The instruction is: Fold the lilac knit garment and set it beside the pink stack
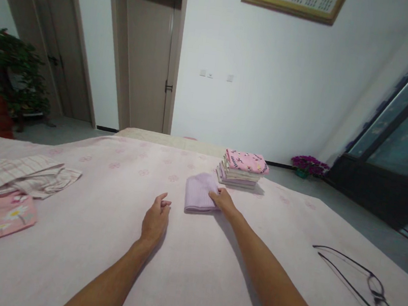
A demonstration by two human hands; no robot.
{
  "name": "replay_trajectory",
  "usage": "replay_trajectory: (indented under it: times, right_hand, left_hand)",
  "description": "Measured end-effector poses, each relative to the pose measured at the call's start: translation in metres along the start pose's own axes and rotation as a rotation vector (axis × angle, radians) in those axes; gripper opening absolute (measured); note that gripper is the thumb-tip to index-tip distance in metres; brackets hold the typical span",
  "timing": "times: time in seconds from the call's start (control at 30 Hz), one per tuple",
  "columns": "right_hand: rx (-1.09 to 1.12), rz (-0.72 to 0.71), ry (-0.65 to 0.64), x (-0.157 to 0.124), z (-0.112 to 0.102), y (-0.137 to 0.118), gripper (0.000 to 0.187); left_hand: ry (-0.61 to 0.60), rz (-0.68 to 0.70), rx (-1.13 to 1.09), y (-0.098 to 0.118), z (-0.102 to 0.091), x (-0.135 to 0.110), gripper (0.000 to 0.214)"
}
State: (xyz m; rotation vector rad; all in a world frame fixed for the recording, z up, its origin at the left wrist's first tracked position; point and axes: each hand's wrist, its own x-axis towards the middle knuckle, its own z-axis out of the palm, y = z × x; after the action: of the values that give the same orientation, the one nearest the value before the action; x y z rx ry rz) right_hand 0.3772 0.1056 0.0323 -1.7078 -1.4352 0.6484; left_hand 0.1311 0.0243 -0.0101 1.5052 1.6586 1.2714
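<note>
A folded lilac ribbed cloth [201,193] lies flat near the middle of the pink-white covered surface [183,259]. My right hand [223,201] grips its right edge, thumb on top and the other fingers partly hidden. To the left of the cloth, my left hand [155,219] rests just apart from it, fingers loosely curled and apart, holding nothing. Behind my right hand stands a neat stack of folded cloths [242,170], with a pink printed one on top and white and lilac layers below.
At the left lie a crumpled striped cloth [19,175] and a pink cloth with daisies [2,220]. Black-framed glasses [362,286] rest at the right. Beyond the surface are a door [146,61], purple flowers [308,165] and a green plant [9,69].
</note>
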Motion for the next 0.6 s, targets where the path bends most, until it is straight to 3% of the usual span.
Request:
replay_trajectory:
  times: [0.1,0.2,0.27,0.4,0.47,0.6]
  right_hand:
    - [-0.188,-0.065,0.090,-0.002,-0.006,0.005,0.048]
    - [-0.457,-0.305,0.140,-0.016,-0.010,0.002,0.044]
    - [-0.552,-0.487,0.029,-0.031,-0.011,-0.002,0.048]
    - [-0.728,-0.742,-0.253,-0.059,-0.008,-0.003,0.076]
    - [-0.824,-0.778,-0.296,-0.063,-0.005,0.000,0.077]
    - [-0.945,-0.793,-0.260,-0.049,-0.002,0.000,0.064]
  left_hand:
    - [-0.020,-0.007,0.025,0.001,0.000,0.000,0.043]
    - [-0.029,0.003,0.041,0.001,0.001,0.000,0.042]
    - [-0.035,0.018,0.050,0.000,0.002,0.000,0.041]
    - [-0.046,0.050,0.072,-0.001,0.003,0.000,0.038]
    - [-0.051,0.065,0.086,-0.001,0.002,-0.001,0.037]
    - [-0.060,0.069,0.103,-0.001,0.002,-0.001,0.037]
